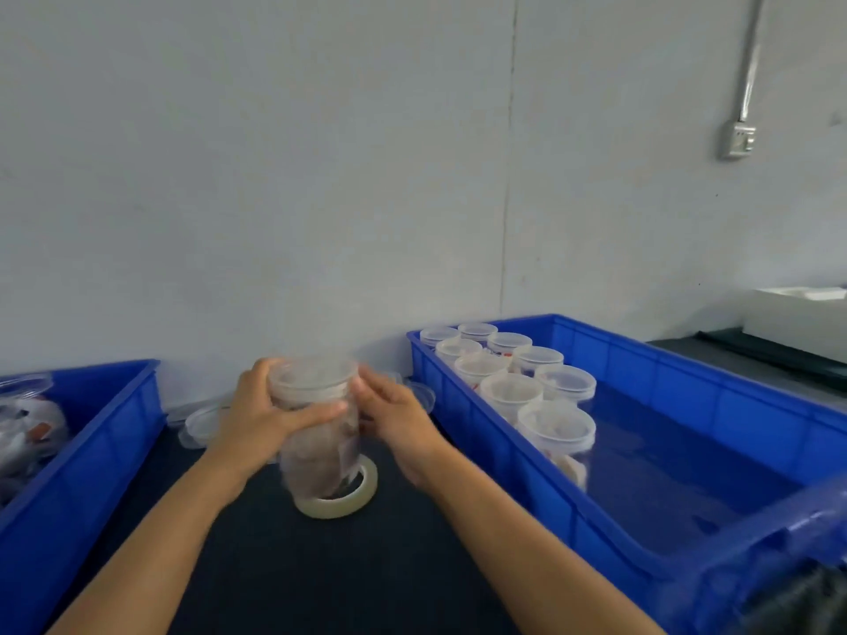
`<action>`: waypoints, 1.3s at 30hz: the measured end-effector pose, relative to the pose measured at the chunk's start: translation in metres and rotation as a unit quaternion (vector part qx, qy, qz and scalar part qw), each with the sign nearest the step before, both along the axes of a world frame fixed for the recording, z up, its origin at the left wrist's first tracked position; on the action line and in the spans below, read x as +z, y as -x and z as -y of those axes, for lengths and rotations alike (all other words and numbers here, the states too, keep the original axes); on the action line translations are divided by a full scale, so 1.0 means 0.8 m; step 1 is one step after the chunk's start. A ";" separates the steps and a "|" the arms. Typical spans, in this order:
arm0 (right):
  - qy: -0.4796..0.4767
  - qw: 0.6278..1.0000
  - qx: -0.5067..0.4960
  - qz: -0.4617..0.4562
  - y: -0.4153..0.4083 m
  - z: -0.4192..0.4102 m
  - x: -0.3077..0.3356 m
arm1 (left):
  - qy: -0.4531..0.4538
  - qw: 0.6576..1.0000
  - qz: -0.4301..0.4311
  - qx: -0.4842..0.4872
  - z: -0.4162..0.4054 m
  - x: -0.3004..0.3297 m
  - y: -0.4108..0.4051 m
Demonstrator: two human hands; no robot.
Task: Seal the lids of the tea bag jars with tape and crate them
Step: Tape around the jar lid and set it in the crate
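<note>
A clear plastic jar (pixel 316 456) with tea bags inside and a clear lid (pixel 311 375) is held above the dark table. My left hand (pixel 266 414) grips it just under the lid, thumb across the front. My right hand (pixel 394 414) touches the jar's right side with fairly straight fingers. A roll of clear tape (pixel 341 494) lies flat on the table right behind the jar's base. The blue crate (pixel 664 368) on the right holds several lidded jars (pixel 557 426) in rows at its far left end.
A second blue crate (pixel 91 433) at the left holds unsealed jars and bags. Loose clear lids (pixel 201 423) lie near the wall behind the jar. A white tray (pixel 797 313) sits on a grey surface at the far right.
</note>
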State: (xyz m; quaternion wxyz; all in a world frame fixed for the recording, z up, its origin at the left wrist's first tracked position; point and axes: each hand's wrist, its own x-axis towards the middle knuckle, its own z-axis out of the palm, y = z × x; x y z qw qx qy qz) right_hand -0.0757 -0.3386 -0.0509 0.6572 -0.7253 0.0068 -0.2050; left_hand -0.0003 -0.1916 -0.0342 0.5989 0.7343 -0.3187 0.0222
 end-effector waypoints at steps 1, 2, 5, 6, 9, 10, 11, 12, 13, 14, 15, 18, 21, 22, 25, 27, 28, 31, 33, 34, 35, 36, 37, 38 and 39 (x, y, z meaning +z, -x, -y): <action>-0.002 1.000 -0.014 -0.001 0.010 0.010 0.014 | 0.008 1.000 0.006 -0.003 0.014 0.013 0.010; -0.003 1.000 -0.021 0.004 0.023 0.021 0.027 | 0.015 1.000 0.017 -0.005 0.029 0.024 0.020; 0.019 0.998 -0.046 0.049 0.064 0.060 0.064 | 0.017 0.999 0.050 -0.008 0.078 0.052 0.049; 0.036 0.995 -0.063 0.062 0.081 0.074 0.075 | 0.015 0.998 0.066 -0.005 0.096 0.059 0.060; 0.076 0.985 -0.125 0.088 0.129 0.117 0.098 | -0.012 0.987 0.157 0.027 0.152 0.071 0.093; 0.086 0.981 -0.144 0.096 0.144 0.132 0.103 | -0.010 0.984 0.176 0.022 0.171 0.073 0.105; 0.096 0.977 -0.158 0.107 0.158 0.145 0.107 | -0.005 0.983 0.182 0.006 0.189 0.075 0.116; 0.101 0.973 -0.171 0.116 0.172 0.158 0.110 | 0.002 0.983 0.182 -0.011 0.207 0.077 0.128; 0.100 0.970 -0.188 0.120 0.185 0.171 0.111 | 0.004 0.983 0.182 -0.027 0.224 0.078 0.138; 0.095 0.966 -0.207 0.120 0.197 0.183 0.110 | 0.001 0.982 0.182 -0.042 0.242 0.079 0.148; 0.090 0.963 -0.225 0.117 0.207 0.195 0.107 | -0.006 0.982 0.179 -0.056 0.258 0.078 0.157; 0.076 0.957 -0.267 0.088 0.227 0.227 0.089 | -0.041 0.983 0.155 -0.086 0.300 0.065 0.173; 0.057 0.951 -0.303 0.035 0.234 0.245 0.065 | -0.110 0.979 0.138 -0.101 0.329 0.043 0.178; 0.051 0.949 -0.310 0.015 0.235 0.248 0.058 | -0.132 0.976 0.139 -0.099 0.334 0.035 0.179; 0.020 0.947 -0.319 -0.043 0.234 0.249 0.043 | -0.179 0.968 0.160 -0.072 0.344 0.013 0.177; 0.004 0.943 -0.322 -0.078 0.229 0.250 0.038 | -0.193 0.964 0.171 -0.058 0.349 0.001 0.175; 0.001 0.940 -0.326 -0.097 0.225 0.251 0.036 | -0.199 0.963 0.175 -0.056 0.351 -0.004 0.174; 0.021 0.923 -0.342 -0.177 0.216 0.257 0.036 | -0.238 0.952 0.184 -0.059 0.358 -0.015 0.173; 0.038 0.917 -0.333 -0.216 0.212 0.260 0.034 | -0.274 0.937 0.213 -0.044 0.363 -0.020 0.172; 0.041 0.915 -0.333 -0.226 0.211 0.261 0.033 | -0.291 0.928 0.230 -0.034 0.365 -0.022 0.171; 0.037 0.916 -0.327 -0.229 0.210 0.264 0.030 | -0.307 0.920 0.244 -0.023 0.366 -0.024 0.171; 0.031 0.916 -0.325 -0.234 0.209 0.266 0.027 | -0.321 0.912 0.255 -0.016 0.368 -0.026 0.172; 0.025 0.913 -0.324 -0.246 0.207 0.269 0.025 | -0.337 0.904 0.262 -0.011 0.369 -0.028 0.172; 0.021 0.909 -0.325 -0.260 0.205 0.271 0.024 | -0.349 0.898 0.268 -0.009 0.370 -0.029 0.172; 0.014 0.905 -0.329 -0.269 0.204 0.273 0.023 | -0.360 0.892 0.273 -0.007 0.371 -0.029 0.174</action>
